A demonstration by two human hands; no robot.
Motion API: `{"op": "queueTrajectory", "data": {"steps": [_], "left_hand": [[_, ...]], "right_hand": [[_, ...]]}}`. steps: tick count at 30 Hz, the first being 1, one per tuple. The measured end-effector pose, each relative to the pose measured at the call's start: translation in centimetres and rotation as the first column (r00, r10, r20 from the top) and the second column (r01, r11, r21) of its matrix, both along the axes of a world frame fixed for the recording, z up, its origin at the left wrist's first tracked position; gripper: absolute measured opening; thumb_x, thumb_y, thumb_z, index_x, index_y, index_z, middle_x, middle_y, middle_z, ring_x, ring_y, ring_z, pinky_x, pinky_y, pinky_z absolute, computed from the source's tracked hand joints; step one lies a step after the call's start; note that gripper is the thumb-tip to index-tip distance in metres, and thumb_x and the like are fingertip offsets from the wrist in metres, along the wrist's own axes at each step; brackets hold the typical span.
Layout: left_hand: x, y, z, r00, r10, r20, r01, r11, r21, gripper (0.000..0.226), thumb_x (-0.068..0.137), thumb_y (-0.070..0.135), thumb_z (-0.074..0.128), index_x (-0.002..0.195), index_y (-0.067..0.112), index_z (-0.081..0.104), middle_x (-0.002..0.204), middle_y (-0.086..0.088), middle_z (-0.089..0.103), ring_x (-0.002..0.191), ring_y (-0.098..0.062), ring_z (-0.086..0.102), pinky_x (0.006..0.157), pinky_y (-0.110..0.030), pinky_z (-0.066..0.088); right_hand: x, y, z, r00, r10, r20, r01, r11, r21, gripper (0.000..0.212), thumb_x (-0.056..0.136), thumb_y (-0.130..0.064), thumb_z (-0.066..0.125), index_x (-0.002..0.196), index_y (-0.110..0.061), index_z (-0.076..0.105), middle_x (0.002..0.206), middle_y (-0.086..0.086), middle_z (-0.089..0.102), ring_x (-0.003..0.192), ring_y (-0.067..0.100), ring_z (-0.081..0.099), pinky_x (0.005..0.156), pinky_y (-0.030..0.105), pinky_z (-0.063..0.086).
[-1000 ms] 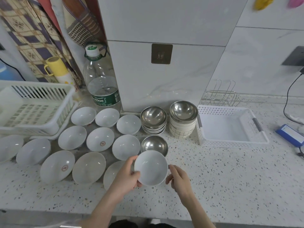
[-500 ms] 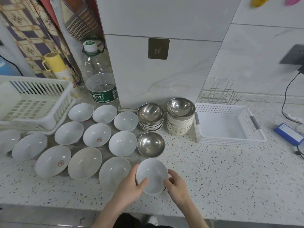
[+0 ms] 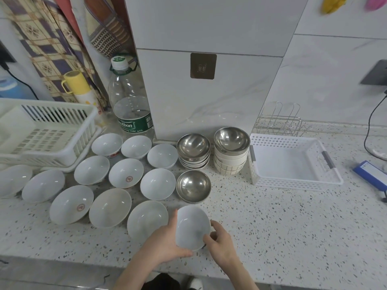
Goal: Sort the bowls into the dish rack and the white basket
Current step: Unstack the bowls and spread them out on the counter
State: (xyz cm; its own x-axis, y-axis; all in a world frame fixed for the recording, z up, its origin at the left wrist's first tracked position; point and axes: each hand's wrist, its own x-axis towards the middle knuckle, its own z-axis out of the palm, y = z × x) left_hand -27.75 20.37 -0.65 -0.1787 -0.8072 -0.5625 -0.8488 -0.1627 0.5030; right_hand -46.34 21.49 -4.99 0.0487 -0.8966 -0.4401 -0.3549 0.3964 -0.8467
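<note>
A small white bowl [image 3: 192,227] is held between both hands near the front edge of the speckled countertop [image 3: 282,227]. It is cupped from the left by the left hand [image 3: 165,245], whose fingers are curled under its rim, and gripped at its right rim by the curled fingers of the right hand [image 3: 221,240]. Just left of the held bowl, white bowls [image 3: 125,173] are laid out in rows. A single steel bowl [image 3: 193,186] is seen just behind the held bowl; behind that, a stack of steel bowls [image 3: 193,150] and a taller stack of white-sided bowls [image 3: 231,151] topped by a steel one stand side by side. The white basket [image 3: 293,164] is placed to the right of the stacks, and the dish rack [image 3: 46,132] at far left. A water bottle [image 3: 130,101] stands behind the bowls.
</note>
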Motion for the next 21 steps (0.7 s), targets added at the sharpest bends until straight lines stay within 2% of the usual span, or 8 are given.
{"op": "queueTrajectory", "data": {"steps": [5, 10, 14, 18, 21], "left_hand": [[-0.1, -0.6, 0.1, 0.989, -0.078, 0.128, 0.078, 0.997, 0.0, 0.122, 0.07, 0.056, 0.075, 0.15, 0.03, -0.014, 0.104, 0.0, 0.066, 0.089, -0.017, 0.064, 0.072, -0.032, 0.054], [0.2, -0.6, -0.4, 0.984, -0.082, 0.158, 0.086, 0.996, -0.017, 0.122, 0.07, 0.059, 0.073, 0.15, 0.031, -0.015, 0.091, 0.006, 0.057, 0.079, -0.014, 0.056, 0.065, -0.028, 0.046], [0.4, -0.6, -0.8, 0.983, -0.07, 0.171, 0.071, 0.997, -0.002, 0.126, 0.071, 0.061, 0.072, 0.151, 0.03, -0.019, 0.105, 0.0, 0.065, 0.083, -0.014, 0.058, 0.067, -0.028, 0.045], [0.5, -0.8, -0.9, 0.979, -0.057, 0.196, 0.06, 0.998, -0.009, 0.129, 0.071, 0.063, 0.073, 0.152, 0.028, -0.022, 0.116, -0.002, 0.066, 0.096, -0.019, 0.065, 0.071, -0.029, 0.048], [0.5, -0.8, -0.8, 0.981, -0.039, 0.191, 0.041, 0.999, -0.007, 0.129, 0.069, 0.063, 0.073, 0.151, 0.032, -0.021, 0.111, 0.0, 0.066, 0.09, -0.018, 0.065, 0.068, -0.029, 0.049]], "right_hand": [[0.0, 0.0, -0.1, 1.0, 0.003, -0.021, -0.003, 1.0, -0.003, 0.032, 0.086, -0.015, 0.057, 0.111, -0.033, 0.052, 0.06, 0.002, 0.054, 0.049, 0.007, 0.043, 0.046, 0.016, 0.036], [0.0, -0.1, -0.4, 0.999, 0.024, -0.021, -0.024, 1.0, 0.005, 0.036, 0.086, -0.014, 0.057, 0.121, -0.023, 0.055, 0.051, -0.007, 0.049, 0.044, 0.003, 0.041, 0.044, 0.014, 0.034], [0.2, -0.3, -0.3, 0.999, 0.032, -0.019, -0.031, 0.999, 0.005, 0.042, 0.087, -0.013, 0.057, 0.126, -0.026, 0.049, 0.047, -0.008, 0.047, 0.042, 0.001, 0.04, 0.045, 0.015, 0.035], [0.5, -0.3, 0.0, 0.999, 0.037, -0.022, -0.037, 0.999, -0.014, 0.044, 0.086, -0.012, 0.056, 0.125, -0.03, 0.045, 0.042, -0.011, 0.049, 0.04, 0.001, 0.043, 0.044, 0.015, 0.035], [0.6, -0.3, 0.1, 0.999, 0.034, -0.026, -0.035, 0.999, -0.023, 0.043, 0.085, -0.012, 0.055, 0.122, -0.03, 0.046, 0.041, -0.009, 0.046, 0.04, 0.004, 0.038, 0.045, 0.02, 0.034]]}}
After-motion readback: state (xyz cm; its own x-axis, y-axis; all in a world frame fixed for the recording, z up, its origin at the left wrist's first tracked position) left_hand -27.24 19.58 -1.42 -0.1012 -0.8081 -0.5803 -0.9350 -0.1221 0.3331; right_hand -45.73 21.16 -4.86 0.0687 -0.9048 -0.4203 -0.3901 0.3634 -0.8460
